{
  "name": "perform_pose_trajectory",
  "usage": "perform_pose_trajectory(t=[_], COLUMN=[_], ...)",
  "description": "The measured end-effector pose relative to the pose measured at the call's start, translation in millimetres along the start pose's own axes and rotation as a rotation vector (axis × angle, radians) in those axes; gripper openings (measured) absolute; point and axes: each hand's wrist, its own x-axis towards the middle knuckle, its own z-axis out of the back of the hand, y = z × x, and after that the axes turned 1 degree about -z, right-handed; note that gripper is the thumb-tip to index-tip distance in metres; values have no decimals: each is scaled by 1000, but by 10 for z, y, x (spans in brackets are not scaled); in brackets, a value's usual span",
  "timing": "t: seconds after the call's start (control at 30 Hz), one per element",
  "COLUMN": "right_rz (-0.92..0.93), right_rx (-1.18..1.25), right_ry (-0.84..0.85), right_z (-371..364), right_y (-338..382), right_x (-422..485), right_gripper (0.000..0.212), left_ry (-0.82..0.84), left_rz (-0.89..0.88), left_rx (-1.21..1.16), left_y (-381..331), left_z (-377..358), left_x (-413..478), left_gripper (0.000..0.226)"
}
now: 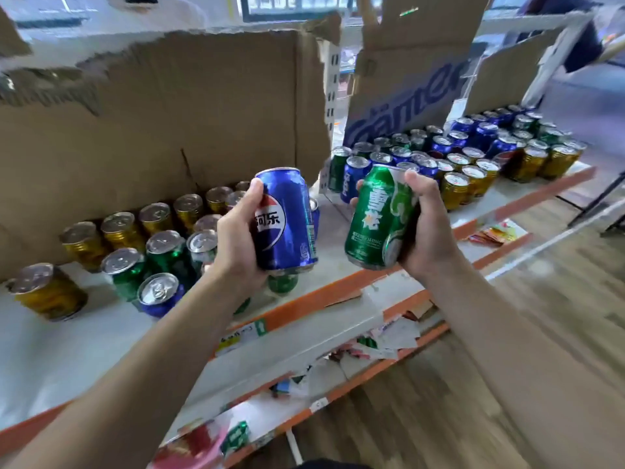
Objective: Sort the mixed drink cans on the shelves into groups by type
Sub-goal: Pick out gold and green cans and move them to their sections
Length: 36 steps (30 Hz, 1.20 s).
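Left hand (236, 245) grips glossy blue can (287, 221) — right hand (429, 228), green can (378, 221).

A glossy metal skin with bright highlights is shown by the blue Pepsi can (287, 220) and the green beer can (380, 218). Bare silvery metal, smooth and reflective, is seen on the lids of the gold cans (121, 231) on the shelf. The torn cardboard sheet (162, 123) behind them is matt brown paperboard, rough and fibrous along its ripped edge. The shelf board (67, 350) looks smooth, pale and matt, edged by an orange painted strip (304, 299). The floor (439, 418) is given a wood-grain look with a dull finish.
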Motion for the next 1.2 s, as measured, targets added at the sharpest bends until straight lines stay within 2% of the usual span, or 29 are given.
perform_pose_trajectory(t=[0.1,0.2,0.3,0.53,0.63,0.77,0.93,1.07,1.2], right_rz=[22,44,58,67,71,58,29,9,21], right_rx=[-35,-57,-72,-70,-68,-90,-106,-140,-184], right_ry=[-57,-114,-181,-258,-294,-307,-358,-357,-337], right_z=[542,1009,1389,1959,2136,2346,2507,2572,2567], right_y=[256,490,689,979,1007,995,997,991,916], right_x=[-128,-247,-350,-490,-467,-346,13,381,734], right_gripper=[42,35,34,55,64,46,39,56,43], left_ry=[32,82,115,190,236,273,273,258,227], left_rz=[39,86,126,151,177,219,167,162,142], left_rx=[37,46,66,109,138,147,229,254,268], left_y=[331,663,956,1337,1445,1590,1637,1574,1527], left_z=[-475,-928,-1307,-1945,-2097,-2178,-2289,-2294,-2202], left_x=[24,16,-9,46,146,362,713,995,1252], left_gripper=[45,36,38,31,33,30,30,58,51])
